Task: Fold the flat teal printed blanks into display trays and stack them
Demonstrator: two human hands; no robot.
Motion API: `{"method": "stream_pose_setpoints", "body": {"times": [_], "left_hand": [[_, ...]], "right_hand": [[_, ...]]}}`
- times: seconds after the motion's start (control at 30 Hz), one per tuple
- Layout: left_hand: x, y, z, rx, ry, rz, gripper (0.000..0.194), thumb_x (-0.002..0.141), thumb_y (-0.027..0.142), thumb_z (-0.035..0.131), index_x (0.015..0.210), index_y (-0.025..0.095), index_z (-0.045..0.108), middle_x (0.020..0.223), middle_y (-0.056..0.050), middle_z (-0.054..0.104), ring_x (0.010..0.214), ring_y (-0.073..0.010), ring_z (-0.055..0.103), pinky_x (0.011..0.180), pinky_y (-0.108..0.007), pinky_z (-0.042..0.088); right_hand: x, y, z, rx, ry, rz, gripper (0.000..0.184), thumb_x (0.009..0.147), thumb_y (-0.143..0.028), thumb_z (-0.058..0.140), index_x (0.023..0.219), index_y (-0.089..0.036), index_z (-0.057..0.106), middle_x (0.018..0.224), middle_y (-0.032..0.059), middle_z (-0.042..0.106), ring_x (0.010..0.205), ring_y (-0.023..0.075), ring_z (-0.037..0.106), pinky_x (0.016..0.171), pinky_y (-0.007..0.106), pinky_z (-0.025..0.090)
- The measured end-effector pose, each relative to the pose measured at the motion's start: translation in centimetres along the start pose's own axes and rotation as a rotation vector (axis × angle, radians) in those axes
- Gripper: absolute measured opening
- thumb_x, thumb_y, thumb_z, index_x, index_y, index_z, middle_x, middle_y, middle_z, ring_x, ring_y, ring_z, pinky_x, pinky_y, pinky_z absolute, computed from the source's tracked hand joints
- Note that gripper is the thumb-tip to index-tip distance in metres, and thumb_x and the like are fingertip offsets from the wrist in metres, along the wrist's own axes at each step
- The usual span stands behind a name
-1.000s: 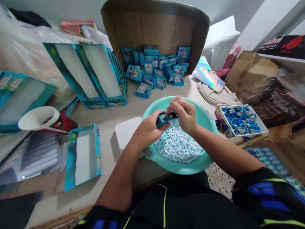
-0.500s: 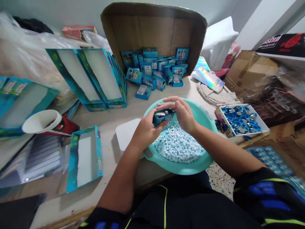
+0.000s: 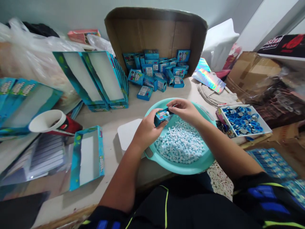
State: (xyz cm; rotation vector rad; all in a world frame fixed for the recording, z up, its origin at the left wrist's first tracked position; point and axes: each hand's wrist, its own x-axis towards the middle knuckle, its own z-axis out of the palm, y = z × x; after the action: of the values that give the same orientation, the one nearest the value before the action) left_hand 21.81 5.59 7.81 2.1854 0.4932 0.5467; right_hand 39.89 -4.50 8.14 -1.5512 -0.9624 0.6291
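My left hand [image 3: 149,128] is closed around a small blue candy box [image 3: 162,116], holding it tilted over the left side of a turquoise basin [image 3: 152,159]. A white candy [image 3: 167,113] shows at the box's right end. Right there, the fingers of my right hand [image 3: 184,110] are pinched together against the box's end; what lies between the fingertips is hidden. Many small pale blue and white candies [image 3: 182,143] fill the bottom of the basin beneath both hands.
Behind the basin, a cardboard box [image 3: 154,35] lies on its side with several blue candy boxes [image 3: 150,70]. Stacked display trays [image 3: 102,79] and a single tray [image 3: 89,156] are left, near a paper cup [image 3: 69,124]. A box of blue caps [image 3: 240,119] stands right.
My right hand has gone from cupping over the box's end to pinching there with the fingertips. More of the candy box now shows in my left hand. The view has shifted slightly.
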Motion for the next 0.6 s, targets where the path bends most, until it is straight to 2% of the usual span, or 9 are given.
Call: {"method": "stream_pose_setpoints", "body": {"times": [0.1, 0.27, 0.43, 0.53, 0.6], "left_hand": [[0.0, 0.1, -0.1, -0.006, -0.009, 0.017, 0.046, 0.091, 0.036, 0.07, 0.133, 0.023, 0.058, 0.113, -0.008, 0.073, 0.091, -0.0223, 0.071, 0.083, -0.038, 0.058], [0.0, 0.2, -0.1, 0.004, -0.005, 0.003, 0.047, 0.09, 0.037, 0.07, 0.133, 0.023, 0.058, 0.114, -0.009, 0.073, 0.097, -0.0251, 0.071, 0.087, -0.04, 0.058], [0.2, 0.1, -0.3, 0.026, -0.026, 0.004, 0.045, 0.09, 0.037, 0.068, 0.132, 0.023, 0.06, 0.119, -0.008, 0.073, 0.102, -0.0244, 0.071, 0.091, -0.038, 0.058], [0.7, 0.3, -0.3, 0.052, -0.011, -0.015, 0.048, 0.088, 0.041, 0.068, 0.132, 0.023, 0.06, 0.121, -0.008, 0.073, 0.106, -0.0258, 0.071, 0.094, -0.039, 0.057], [1.2, 0.3, -0.3, 0.099, 0.011, -0.078, 0.054, 0.086, 0.043, 0.07, 0.134, 0.022, 0.06, 0.121, -0.008, 0.073, 0.106, -0.0274, 0.071, 0.094, -0.04, 0.056]], "right_hand": [[-0.1, -0.4, -0.1, 0.069, -0.03, 0.082, 0.033, 0.073, -0.047, 0.079, 0.09, -0.019, 0.074, 0.084, 0.0026, 0.068, 0.071, 0.0136, 0.057, 0.063, 0.028, 0.045], [-0.3, -0.7, -0.2, 0.225, -0.052, 0.178, 0.037, 0.08, -0.053, 0.074, 0.099, -0.021, 0.072, 0.094, 0.0043, 0.067, 0.07, 0.0117, 0.053, 0.058, 0.025, 0.044], [-0.1, -0.7, -0.1, 0.063, -0.156, 0.098, 0.032, 0.077, -0.038, 0.081, 0.101, -0.02, 0.071, 0.098, 0.0031, 0.068, 0.07, 0.0102, 0.054, 0.058, 0.023, 0.044], [0.3, -0.9, -0.1, 0.055, -0.165, 0.082, 0.023, 0.084, -0.025, 0.075, 0.105, -0.019, 0.068, 0.095, -0.0001, 0.066, 0.064, 0.0073, 0.053, 0.057, 0.021, 0.046], [1.0, -1.0, -0.3, 0.042, -0.167, 0.105, 0.018, 0.091, -0.021, 0.067, 0.109, -0.019, 0.066, 0.091, -0.0014, 0.066, 0.062, 0.0068, 0.055, 0.059, 0.02, 0.049]]}}
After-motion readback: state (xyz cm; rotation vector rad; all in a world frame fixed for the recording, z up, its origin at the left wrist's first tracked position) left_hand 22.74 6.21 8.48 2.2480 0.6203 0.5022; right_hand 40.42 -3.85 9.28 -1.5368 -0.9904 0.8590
